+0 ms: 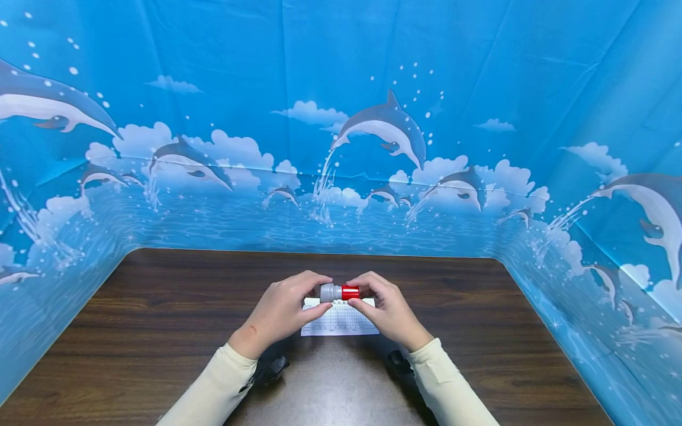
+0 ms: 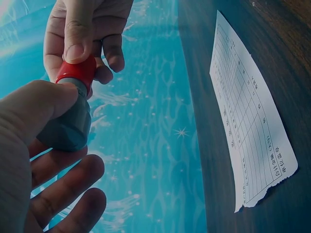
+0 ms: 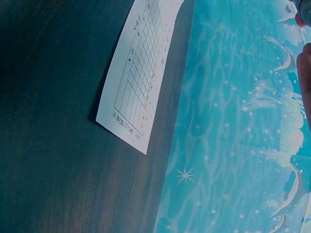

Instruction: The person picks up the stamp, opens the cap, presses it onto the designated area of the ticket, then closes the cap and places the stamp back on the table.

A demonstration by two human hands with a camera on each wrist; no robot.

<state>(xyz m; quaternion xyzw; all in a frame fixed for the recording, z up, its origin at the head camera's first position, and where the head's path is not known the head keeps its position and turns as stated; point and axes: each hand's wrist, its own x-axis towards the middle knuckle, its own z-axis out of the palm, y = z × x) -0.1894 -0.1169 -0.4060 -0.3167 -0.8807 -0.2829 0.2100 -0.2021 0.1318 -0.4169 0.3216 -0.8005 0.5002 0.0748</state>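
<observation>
A small stamp (image 1: 329, 293), grey with a red cap (image 1: 350, 293), is held level above the table between both hands. My left hand (image 1: 288, 305) pinches the grey body between thumb and fingers; its other fingers are spread in the left wrist view. On the red end, my right hand (image 1: 393, 309) grips with thumb and fingers. Beneath the stamp lies a white printed form (image 1: 341, 322) with a ruled grid, one short edge torn in the left wrist view. Only slivers of fingers and the stamp's grey part show at the right wrist view's edge.
A dark wood-grain table (image 1: 176, 331) bears the form. Around its back and sides hangs a blue curtain (image 1: 240, 71) printed with dolphins and clouds. Black devices (image 1: 274, 368) sit at both wrists, below the cream sleeves (image 1: 213, 384).
</observation>
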